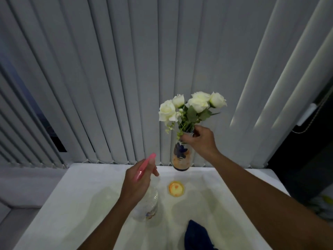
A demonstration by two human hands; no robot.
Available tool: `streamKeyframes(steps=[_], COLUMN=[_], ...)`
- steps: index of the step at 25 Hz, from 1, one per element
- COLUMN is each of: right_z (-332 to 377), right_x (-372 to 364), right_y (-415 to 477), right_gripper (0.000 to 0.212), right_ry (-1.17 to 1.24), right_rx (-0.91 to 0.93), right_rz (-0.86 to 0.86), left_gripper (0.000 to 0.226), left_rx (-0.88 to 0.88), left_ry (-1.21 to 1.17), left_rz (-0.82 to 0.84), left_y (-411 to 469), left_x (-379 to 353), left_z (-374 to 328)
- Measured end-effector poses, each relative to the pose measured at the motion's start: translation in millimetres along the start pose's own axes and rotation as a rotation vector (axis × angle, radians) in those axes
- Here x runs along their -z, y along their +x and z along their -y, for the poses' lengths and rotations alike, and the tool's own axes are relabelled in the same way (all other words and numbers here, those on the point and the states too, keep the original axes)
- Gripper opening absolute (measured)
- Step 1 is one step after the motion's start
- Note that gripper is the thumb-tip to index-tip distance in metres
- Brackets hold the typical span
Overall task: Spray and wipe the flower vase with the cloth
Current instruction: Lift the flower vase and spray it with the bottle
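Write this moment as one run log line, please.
left hand: aiming spray bottle | right hand: gripping vase neck | cloth: unused on table

White roses, blue-and-orange flowered vase, pink sprayer, navy cloth.

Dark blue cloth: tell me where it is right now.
In the head view, the dark blue cloth lies on the white table at the bottom edge, beside the right forearm, right of the clear spray bottle with pink trigger that the left hand holds.
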State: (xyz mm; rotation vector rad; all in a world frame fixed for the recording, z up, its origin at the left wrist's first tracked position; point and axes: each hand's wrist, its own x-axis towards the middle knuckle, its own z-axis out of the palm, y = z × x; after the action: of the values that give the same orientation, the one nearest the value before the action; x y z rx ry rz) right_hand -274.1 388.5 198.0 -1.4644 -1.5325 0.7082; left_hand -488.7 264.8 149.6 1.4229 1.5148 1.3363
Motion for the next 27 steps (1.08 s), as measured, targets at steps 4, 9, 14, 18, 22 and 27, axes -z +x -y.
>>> streamKeyframes(steps=[4, 9, 14, 18, 22, 27], right_z=[66.1, 112.6, 118.1, 114.9, 114.3, 125.1], right_x=[32.9, 54.3, 58.0, 61.3, 66.8, 82.9], right_y=[25.1, 37.6, 40.7, 40.4, 39.4, 44.1], right_gripper=[0.019, 0.029, 0.022, 0.025, 0.023, 0.021], right_ry=[-0.017, -0.031, -0.015, 0.035, 0.099, 0.229], right_rx=[0.124, 0.177, 0.133, 0.089, 0.057, 0.079], right_rz=[-0.024, -0.039, -0.099, -0.090, -0.073, 0.077], left_gripper=[0.051, 0.058, 0.052, 0.055, 0.051, 0.056], left_rx=[-0.037, -0.111, -0.176, -0.166, -0.113, 0.061], left_ry=[-0.184, -0.218, -0.138, -0.118, -0.105, -0.296], left_rz=[-0.043, -0.105, -0.119, -0.074, -0.059, 0.093], left_y=[19.7, 20.7, 15.2, 15.4, 17.4, 44.6], left_x=[-0.5, -5.5, -10.8, -5.8, 1.9, 29.1], left_z=[-42.1, -76.1, -84.5, -79.9, -71.3, -62.5])
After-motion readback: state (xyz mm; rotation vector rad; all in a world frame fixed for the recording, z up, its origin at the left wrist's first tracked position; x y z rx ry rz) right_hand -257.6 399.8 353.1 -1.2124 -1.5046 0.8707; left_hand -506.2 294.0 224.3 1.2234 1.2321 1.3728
